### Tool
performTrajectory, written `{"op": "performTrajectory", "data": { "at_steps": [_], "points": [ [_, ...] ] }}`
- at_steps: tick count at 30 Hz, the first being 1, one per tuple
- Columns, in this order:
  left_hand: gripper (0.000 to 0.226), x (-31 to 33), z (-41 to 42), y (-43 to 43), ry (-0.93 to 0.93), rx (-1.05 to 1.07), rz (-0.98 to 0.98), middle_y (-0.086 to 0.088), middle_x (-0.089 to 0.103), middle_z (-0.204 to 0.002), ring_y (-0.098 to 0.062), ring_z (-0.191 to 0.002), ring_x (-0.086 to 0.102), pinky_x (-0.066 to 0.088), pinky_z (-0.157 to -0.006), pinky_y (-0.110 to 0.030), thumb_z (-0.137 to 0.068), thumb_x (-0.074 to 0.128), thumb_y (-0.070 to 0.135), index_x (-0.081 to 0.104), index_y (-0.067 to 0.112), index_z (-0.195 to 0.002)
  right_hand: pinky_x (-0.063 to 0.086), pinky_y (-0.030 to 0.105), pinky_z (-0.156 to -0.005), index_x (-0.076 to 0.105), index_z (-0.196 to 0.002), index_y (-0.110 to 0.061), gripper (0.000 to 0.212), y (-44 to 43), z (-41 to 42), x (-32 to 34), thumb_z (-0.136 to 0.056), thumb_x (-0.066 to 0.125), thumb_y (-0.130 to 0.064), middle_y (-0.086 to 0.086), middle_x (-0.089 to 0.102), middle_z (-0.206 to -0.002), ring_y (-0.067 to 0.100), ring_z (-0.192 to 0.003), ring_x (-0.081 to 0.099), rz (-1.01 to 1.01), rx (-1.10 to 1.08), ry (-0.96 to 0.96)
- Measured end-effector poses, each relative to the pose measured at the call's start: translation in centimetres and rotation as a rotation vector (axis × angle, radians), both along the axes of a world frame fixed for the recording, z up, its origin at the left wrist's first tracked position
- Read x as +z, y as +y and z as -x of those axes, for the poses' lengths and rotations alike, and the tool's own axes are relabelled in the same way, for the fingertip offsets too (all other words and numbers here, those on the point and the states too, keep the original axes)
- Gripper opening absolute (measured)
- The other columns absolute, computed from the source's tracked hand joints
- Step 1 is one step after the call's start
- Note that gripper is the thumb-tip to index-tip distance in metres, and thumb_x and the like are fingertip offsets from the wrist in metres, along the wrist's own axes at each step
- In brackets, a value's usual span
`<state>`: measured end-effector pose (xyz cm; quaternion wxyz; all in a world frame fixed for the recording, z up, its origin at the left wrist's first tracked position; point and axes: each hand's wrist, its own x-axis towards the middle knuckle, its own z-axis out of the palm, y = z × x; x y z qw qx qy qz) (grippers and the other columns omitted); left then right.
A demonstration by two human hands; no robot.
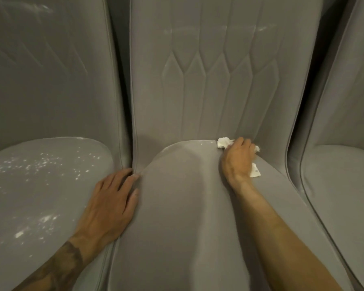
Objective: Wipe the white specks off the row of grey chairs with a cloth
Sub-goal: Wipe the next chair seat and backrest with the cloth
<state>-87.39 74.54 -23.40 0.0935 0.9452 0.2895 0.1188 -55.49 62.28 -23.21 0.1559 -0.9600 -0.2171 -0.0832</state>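
Head view: right hand (237,158) clutched white cloth (223,142) at middle chair (177,206) seat's back edge; left hand (111,202) lay flat, fingers relaxed, on its left edge.

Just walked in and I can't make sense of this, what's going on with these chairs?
A person is wiping grey chairs. The right hand grips a white cloth and presses it at the back of the middle seat, where it meets the backrest. The left hand rests flat on the gap between that seat and the left seat. The middle seat looks mostly clean, with a few bits along its rear edge. The left seat is covered in white specks.
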Motion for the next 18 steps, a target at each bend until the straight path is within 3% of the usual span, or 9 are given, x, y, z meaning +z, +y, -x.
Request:
{"op": "performTrajectory", "data": {
  "at_steps": [5,8,11,15,18],
  "points": [
    [0.057,-0.3,0.1,0.1,-0.014,0.009,0.004,-0.01,0.058,-0.142,-0.031,-0.127,0.057,0.044,-0.108,-0.049,-0.102,0.03,0.04,0.062,0.012,-0.139,0.033,0.043,-0.099,0.057,-0.111,0.001,0.022,2.1,1.8,-0.4,-0.1,0.045,-0.013,0.022,0.057,-0.112,0.038,-0.106,0.048,-0.03,0.365,-0.047],
    [0.054,-0.5,0.0,0.3,-0.015,0.003,-0.013,-0.01,0.059,-0.141,-0.031,-0.125,0.058,0.046,-0.105,-0.05,-0.102,0.032,0.038,0.063,0.012,-0.137,0.031,0.045,-0.1,0.057,-0.109,0.004,0.02,-1.7,-0.8,-0.7,-0.098,0.045,-0.008,0.025,0.057,-0.112,0.041,-0.106,0.048,0.006,0.219,-0.123],
    [0.053,-0.8,-0.1,0.4,-0.024,0.006,-0.016,-0.009,0.06,-0.14,-0.031,-0.124,0.059,0.047,-0.103,-0.05,-0.102,0.032,0.038,0.063,0.013,-0.136,0.029,0.042,-0.096,0.057,-0.11,0.006,0.021,-1.9,-1.0,-1.0,-0.097,0.043,-0.004,0.027,0.057,-0.114,0.042,-0.109,0.047,-0.016,0.105,-0.075],
    [0.052,-1.0,-0.1,0.5,-0.043,0.013,-0.022,-0.009,0.06,-0.14,-0.03,-0.123,0.059,0.047,-0.103,-0.049,-0.102,0.032,0.038,0.064,0.013,-0.136,0.029,0.042,-0.101,0.057,-0.114,0.008,0.025,2.9,0.9,-0.7,-0.099,0.045,-0.009,0.028,0.056,-0.118,0.042,-0.113,0.047,-0.082,0.308,0.003],
    [0.052,-1.2,0.0,0.6,-0.05,0.009,-0.027,-0.01,0.06,-0.14,-0.031,-0.122,0.059,0.047,-0.102,-0.05,-0.102,0.033,0.038,0.064,0.012,-0.135,0.035,0.048,-0.099,0.059,-0.107,0.007,0.021,0.8,-0.3,-0.9,-0.099,0.048,-0.008,0.029,0.057,-0.11,0.044,-0.106,0.05,-0.1,0.364,-0.041]
  ]
}}
